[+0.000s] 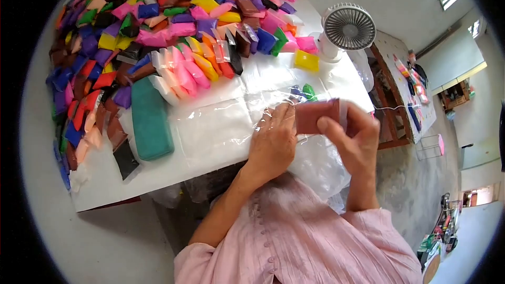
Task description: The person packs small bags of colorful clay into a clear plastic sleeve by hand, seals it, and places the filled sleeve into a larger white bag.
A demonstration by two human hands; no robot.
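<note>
A clear plastic bag (269,96) is lying under my left hand (274,139), whose fingers are extending; whether they're gripping, I cannot tell. My right hand (356,138) is pinching a flat, rectangular brown packet (314,118) just beside it. A teal case (150,121) and heaped coloured packets (158,26) are crowding the white table (213,126); a fan (349,27) is standing beyond.

Packets (158,29) pile over the far and left parts of the table (113,189); a case (150,121) lies right of their near end; a fan (348,27) stands far right, beside the pile
</note>
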